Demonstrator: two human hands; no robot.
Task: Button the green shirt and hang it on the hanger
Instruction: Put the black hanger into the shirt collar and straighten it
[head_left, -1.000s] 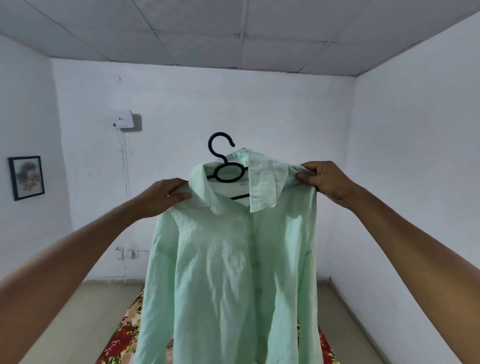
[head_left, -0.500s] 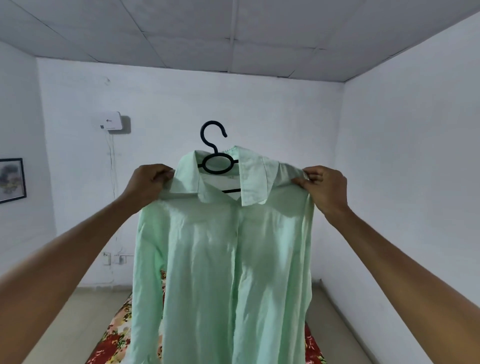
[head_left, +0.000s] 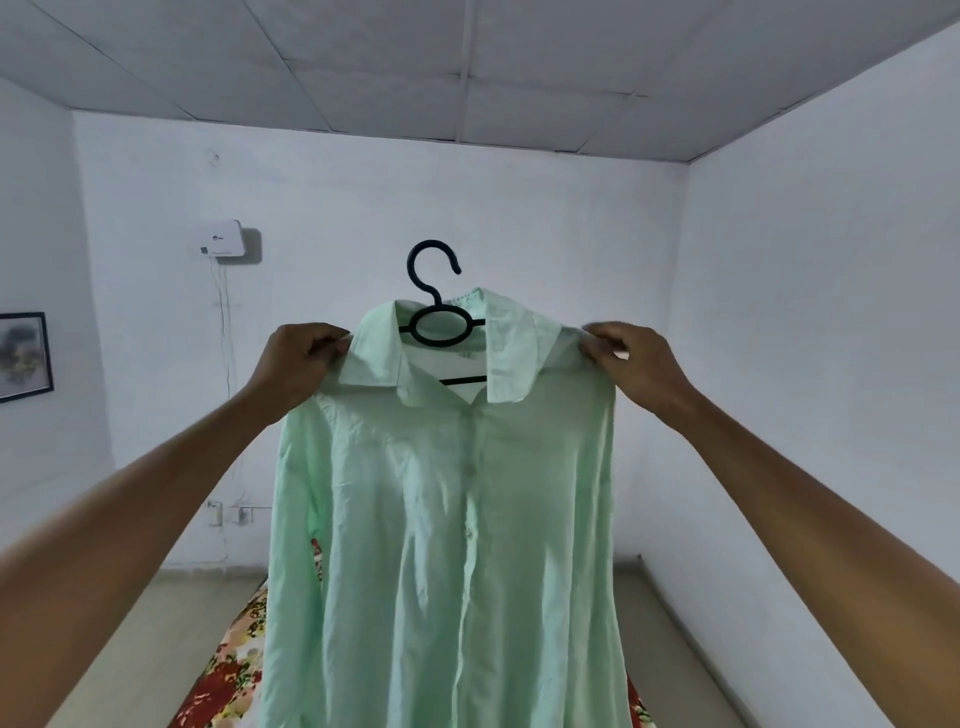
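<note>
A pale green shirt (head_left: 447, 519) hangs in front of me at arm's length, its front placket closed with buttons down the middle and its collar spread open. A black plastic hanger (head_left: 434, 296) sits inside it; the hook and ring show above the collar, the shoulders are hidden under the cloth. My left hand (head_left: 301, 364) grips the shirt's left shoulder with curled fingers. My right hand (head_left: 631, 364) pinches the right shoulder seam. Both arms are stretched out and hold the shirt up in the air.
A floral mattress (head_left: 234, 660) lies on the floor below the shirt. White walls close the room; a white box (head_left: 222, 238) with a cable hangs on the far wall, a framed picture (head_left: 23, 356) on the left wall.
The shirt on its hanger now hangs straighter and more face-on. My left hand's fingers have curled tighter on the shoulder, and both hands sit level at the shoulders.
</note>
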